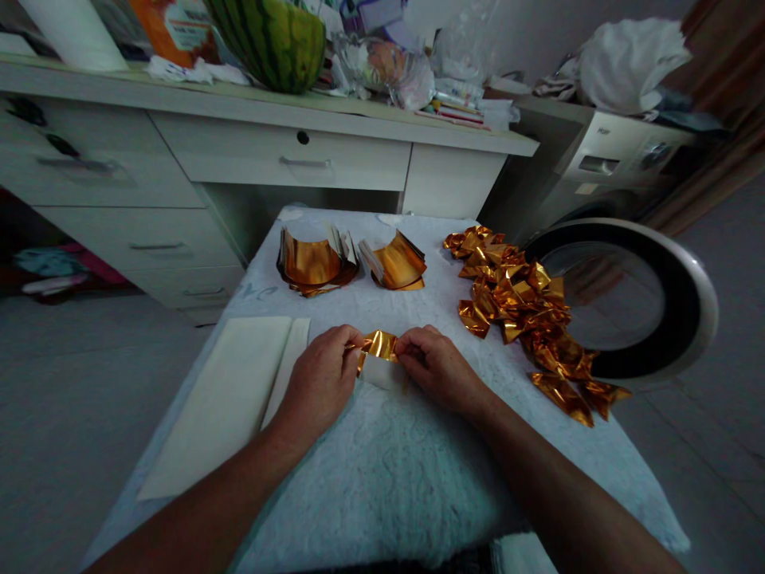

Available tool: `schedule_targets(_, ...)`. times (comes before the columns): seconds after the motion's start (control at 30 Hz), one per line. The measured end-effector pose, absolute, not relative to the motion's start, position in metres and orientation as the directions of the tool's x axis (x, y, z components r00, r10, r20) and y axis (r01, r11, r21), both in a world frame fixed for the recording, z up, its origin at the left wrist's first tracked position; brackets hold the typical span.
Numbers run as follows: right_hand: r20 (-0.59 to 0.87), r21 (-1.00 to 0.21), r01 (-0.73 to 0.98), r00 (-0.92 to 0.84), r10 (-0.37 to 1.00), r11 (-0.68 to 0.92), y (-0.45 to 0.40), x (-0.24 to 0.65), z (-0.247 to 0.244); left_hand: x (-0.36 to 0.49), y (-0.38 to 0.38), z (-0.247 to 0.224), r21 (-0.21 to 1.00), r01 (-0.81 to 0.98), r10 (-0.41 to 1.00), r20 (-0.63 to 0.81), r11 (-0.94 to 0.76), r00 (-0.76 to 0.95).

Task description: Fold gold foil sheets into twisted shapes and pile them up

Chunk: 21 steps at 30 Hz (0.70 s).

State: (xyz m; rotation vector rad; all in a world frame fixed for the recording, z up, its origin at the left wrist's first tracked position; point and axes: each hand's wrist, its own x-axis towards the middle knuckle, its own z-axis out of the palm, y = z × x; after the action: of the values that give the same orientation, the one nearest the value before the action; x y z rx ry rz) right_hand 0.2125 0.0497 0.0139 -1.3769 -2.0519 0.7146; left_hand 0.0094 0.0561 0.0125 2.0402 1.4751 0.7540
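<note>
A shiny gold foil paper (381,344) is stretched between my two hands above the cloth-covered table (382,470). My left hand (326,371) pinches its left end, and my right hand (439,363) pinches its right end. Below the foil lies a small pale sheet (382,375), partly hidden. Beyond my hands stand two curved stacks of gold foil paper, one on the left (311,263) and a smaller one (398,261) beside it. A heap of folded gold foil pieces (514,295) spreads along the table's right side.
Folded off-white paper (221,399) lies left of my left arm. Behind the table is a white desk (352,159) with drawers, bearing a watermelon (275,40) and clutter. A washing machine's open round door (705,303) reaches close to the heap at right.
</note>
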Motion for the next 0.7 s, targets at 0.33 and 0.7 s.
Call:
schedule_targets(0.33,0.162,-0.575,0.708,-0.392,0.905,0.410,0.051,0.210,0.015,0.015,0.052,0.006,0.544,0.678,0.868,0.265,-0.495,0.421)
schedule_targets(0.7,0.124,-0.680,0.594,-0.485,0.866,0.430,0.052,0.226,0.023,0.016,0.049,0.007,0.570,0.604,0.800,0.174,-0.557,0.574)
